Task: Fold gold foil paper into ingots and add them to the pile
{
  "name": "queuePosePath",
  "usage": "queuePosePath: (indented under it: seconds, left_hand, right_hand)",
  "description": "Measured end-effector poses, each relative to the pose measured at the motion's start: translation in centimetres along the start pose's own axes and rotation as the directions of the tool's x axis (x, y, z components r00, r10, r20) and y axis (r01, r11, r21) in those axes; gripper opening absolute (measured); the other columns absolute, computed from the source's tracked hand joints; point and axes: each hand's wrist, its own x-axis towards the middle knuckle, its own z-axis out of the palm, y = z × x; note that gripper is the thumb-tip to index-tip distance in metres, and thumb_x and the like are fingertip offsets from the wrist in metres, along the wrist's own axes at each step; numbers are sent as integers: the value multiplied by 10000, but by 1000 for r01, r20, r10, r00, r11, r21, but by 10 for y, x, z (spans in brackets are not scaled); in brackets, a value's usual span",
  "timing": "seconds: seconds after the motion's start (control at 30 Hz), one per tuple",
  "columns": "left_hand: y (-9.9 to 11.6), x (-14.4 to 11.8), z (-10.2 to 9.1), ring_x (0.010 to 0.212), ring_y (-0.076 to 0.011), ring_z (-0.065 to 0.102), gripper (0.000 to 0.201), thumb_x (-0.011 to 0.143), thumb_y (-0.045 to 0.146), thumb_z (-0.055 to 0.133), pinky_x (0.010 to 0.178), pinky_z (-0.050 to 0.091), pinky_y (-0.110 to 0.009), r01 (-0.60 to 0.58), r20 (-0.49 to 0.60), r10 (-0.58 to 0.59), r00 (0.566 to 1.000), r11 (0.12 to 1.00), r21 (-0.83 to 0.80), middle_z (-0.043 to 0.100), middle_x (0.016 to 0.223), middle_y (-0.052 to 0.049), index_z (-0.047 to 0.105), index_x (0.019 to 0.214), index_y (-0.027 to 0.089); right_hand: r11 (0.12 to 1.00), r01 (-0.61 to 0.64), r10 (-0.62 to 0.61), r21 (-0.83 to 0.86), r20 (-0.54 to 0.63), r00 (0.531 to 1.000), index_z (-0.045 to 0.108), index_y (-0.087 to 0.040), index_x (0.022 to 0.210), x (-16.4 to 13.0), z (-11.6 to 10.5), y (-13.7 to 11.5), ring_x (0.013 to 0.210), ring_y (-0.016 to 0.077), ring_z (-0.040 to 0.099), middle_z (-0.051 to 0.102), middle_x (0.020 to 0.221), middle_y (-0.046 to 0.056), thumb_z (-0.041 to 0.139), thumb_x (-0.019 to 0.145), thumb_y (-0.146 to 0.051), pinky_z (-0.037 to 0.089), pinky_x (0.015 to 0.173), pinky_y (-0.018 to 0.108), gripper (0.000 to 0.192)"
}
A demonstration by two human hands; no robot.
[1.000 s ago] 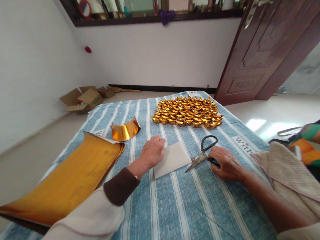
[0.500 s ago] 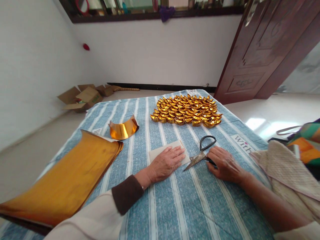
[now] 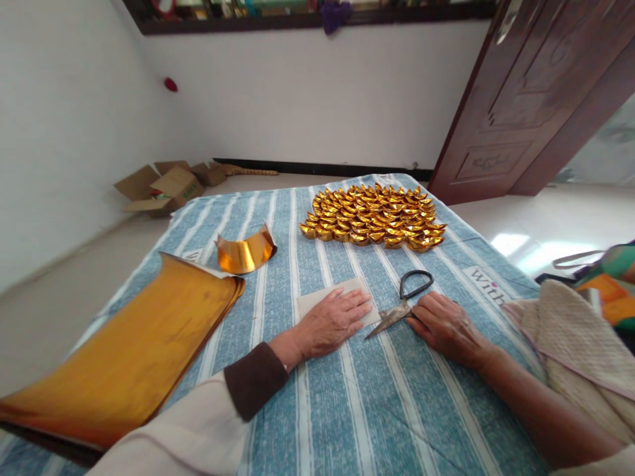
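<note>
My left hand (image 3: 335,322) lies flat, fingers stretched out, on a pale sheet of paper (image 3: 310,302) and covers much of it. To its right are scissors (image 3: 395,317) with black loop handles, lying on the cloth. Their blades point toward me and to the left, the tips close to the paper's right corner. My right hand (image 3: 446,327) has its fingers curled over one handle, which is mostly hidden; the other loop shows above them. Beyond both hands, rows of folded gold paper ingots (image 3: 374,218) stand packed together.
A stack of large gold paper sheets (image 3: 133,350) lies at the left. A curved gold strip (image 3: 245,254) sits behind it. The striped blue cloth (image 3: 278,410) covers the surface. A beige cloth (image 3: 570,330) lies at the right; cardboard boxes (image 3: 173,188) are on the floor.
The view has tilted and shifted slightly. My right hand now covers more of the lower scissor handle. My left hand stays flat on the paper.
</note>
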Motion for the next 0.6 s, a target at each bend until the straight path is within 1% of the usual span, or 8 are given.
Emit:
queuePosePath:
  seconds: [0.13, 0.37, 0.43, 0.53, 0.6]
  left_hand:
    - [0, 0, 0, 1423, -205, 313, 413, 1006, 284, 377, 1145, 209, -447, 33, 30, -31, 999, 999, -41, 430, 1499, -76, 446, 1403, 195]
    - [1, 0, 0, 1422, -200, 313, 427, 989, 291, 403, 1151, 210, -442, 44, 20, -43, 999, 996, -75, 434, 1497, -75, 445, 1405, 205]
    - [0, 0, 0, 1423, -213, 311, 422, 986, 293, 408, 1149, 225, -450, 42, 10, -41, 999, 997, -67, 423, 1502, -94, 458, 1392, 192]
    - [-2, 1, 0, 1424, -255, 303, 445, 954, 325, 475, 1152, 243, -449, 38, -28, -39, 999, 998, -50, 397, 1508, -145, 490, 1361, 144]
    - [-4, 1, 0, 1422, -267, 304, 464, 936, 340, 505, 1157, 248, -444, 37, -49, -39, 998, 998, -48, 396, 1505, -159, 499, 1350, 129]
  right_hand:
    - [1000, 2, -2, -23, -4, 1000, 579, -187, 688, 0, 1, -1, 687, 190, 467, 525, 680, 40, 514, 946, -227, 367, 672, 331, 268]
    - [999, 14, -15, -29, -41, 999, 562, -195, 659, 1, 0, -2, 668, 184, 455, 511, 654, 31, 509, 949, -224, 359, 663, 325, 297]
    - [1000, 9, -10, -28, -29, 1000, 563, -199, 658, 2, 0, -2, 671, 185, 459, 514, 653, 30, 503, 951, -223, 360, 666, 325, 300]
    - [1000, 5, -5, -27, -9, 1000, 565, -199, 664, 2, 0, -1, 677, 188, 467, 521, 660, 33, 500, 953, -228, 360, 666, 328, 298]
    - [1000, 11, -11, -24, -12, 1000, 570, -197, 668, 1, 0, -1, 680, 190, 470, 521, 664, 34, 504, 953, -233, 357, 661, 330, 295]
